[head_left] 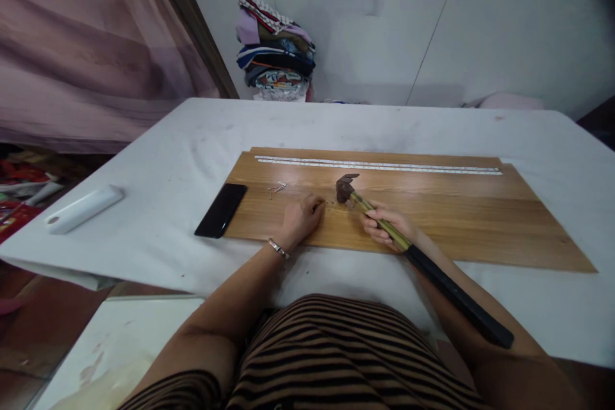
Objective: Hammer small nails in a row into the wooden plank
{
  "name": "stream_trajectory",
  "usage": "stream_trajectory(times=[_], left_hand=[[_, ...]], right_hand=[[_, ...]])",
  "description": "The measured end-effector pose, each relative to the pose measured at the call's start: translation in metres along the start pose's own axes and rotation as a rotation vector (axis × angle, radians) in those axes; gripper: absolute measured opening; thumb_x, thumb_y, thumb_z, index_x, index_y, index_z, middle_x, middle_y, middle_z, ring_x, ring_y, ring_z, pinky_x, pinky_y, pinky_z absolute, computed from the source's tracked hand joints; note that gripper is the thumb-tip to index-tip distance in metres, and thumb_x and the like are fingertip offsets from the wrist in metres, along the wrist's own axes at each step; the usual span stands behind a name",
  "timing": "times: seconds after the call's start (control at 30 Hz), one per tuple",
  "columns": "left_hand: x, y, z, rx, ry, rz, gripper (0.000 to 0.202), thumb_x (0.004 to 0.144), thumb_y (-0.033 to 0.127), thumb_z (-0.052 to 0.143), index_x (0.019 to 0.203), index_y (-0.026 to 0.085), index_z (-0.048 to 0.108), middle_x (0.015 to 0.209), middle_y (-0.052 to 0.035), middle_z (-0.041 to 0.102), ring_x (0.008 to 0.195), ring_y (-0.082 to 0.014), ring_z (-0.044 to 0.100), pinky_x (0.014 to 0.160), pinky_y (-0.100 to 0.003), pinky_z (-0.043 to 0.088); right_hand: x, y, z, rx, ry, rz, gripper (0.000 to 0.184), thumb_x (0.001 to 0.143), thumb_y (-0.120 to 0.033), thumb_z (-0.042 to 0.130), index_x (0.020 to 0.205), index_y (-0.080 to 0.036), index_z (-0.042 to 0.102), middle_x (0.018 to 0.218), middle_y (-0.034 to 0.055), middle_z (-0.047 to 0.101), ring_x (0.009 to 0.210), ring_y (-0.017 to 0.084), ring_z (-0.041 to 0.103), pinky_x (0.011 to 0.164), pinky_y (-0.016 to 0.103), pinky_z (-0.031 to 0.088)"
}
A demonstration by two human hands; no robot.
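My right hand (387, 225) is wrapped around the shaft of a claw hammer (391, 230), well up toward its rusty head. The head hangs just above a wooden board (456, 218), and the black grip runs back along my right forearm. Left of the hammer head, my left hand (302, 214) rests on the board, thumb and fingers pinched together. What they hold, if anything, is too small to make out. Small dark specks lie on the wood by those fingertips. Several loose nails (277, 188) lie on the board beyond my left hand.
Two white measuring strips (379, 166) run along the board's far edge. A black phone (221, 210) lies at its left end. Farther left, a white elongated object (84, 209) sits on the white-covered table (158, 160). Folded clothes (276, 54) are stacked behind, against the wall.
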State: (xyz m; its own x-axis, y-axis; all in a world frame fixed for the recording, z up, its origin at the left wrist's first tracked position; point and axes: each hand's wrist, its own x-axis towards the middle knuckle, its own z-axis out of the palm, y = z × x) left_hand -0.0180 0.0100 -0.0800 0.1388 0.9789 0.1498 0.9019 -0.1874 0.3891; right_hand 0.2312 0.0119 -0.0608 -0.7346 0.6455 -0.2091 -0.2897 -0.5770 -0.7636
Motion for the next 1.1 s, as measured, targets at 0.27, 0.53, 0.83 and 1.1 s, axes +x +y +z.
stream_trajectory(times=[0.27,0.53,0.83,1.1], left_hand=[[0.0002,-0.0009,0.0016,0.002,-0.001,0.005,0.024,0.093,0.029,0.05,0.102,0.021,0.07,0.1,-0.0052,0.07,0.093,-0.0181,0.064,0.077,-0.026,0.047],[0.0,0.0004,0.0004,0.008,-0.005,-0.011,0.023,0.093,0.03,0.05,0.1,0.022,0.071,0.099,-0.0043,0.071,0.091,-0.0174,0.064,0.074,-0.026,0.046],[0.0003,-0.0014,0.0019,-0.001,0.008,0.008,0.022,0.093,0.028,0.051,0.1,0.021,0.071,0.098,-0.0042,0.071,0.09,-0.0174,0.064,0.076,-0.026,0.047],[-0.0005,0.0013,-0.0004,0.005,0.011,0.003,0.022,0.093,0.029,0.051,0.098,0.021,0.071,0.098,-0.0046,0.07,0.09,-0.017,0.064,0.075,-0.025,0.047]], right_hand=[[0.001,0.0005,0.0004,0.017,-0.013,0.013,0.032,0.085,-0.022,0.056,0.114,-0.021,0.044,0.066,-0.0077,0.046,0.038,0.003,0.029,0.029,0.012,0.025],[0.0006,0.0004,0.001,0.006,-0.025,-0.001,0.026,0.084,-0.023,0.057,0.108,-0.021,0.045,0.066,-0.008,0.045,0.037,0.003,0.029,0.029,0.012,0.023],[0.0002,0.0007,0.0045,0.024,-0.019,0.012,0.035,0.084,-0.022,0.058,0.115,-0.021,0.043,0.066,-0.0081,0.046,0.037,0.003,0.029,0.029,0.014,0.021],[0.0001,0.0006,0.0026,0.015,-0.021,0.01,0.036,0.084,-0.022,0.058,0.116,-0.02,0.043,0.066,-0.0079,0.047,0.037,0.003,0.029,0.029,0.013,0.022]])
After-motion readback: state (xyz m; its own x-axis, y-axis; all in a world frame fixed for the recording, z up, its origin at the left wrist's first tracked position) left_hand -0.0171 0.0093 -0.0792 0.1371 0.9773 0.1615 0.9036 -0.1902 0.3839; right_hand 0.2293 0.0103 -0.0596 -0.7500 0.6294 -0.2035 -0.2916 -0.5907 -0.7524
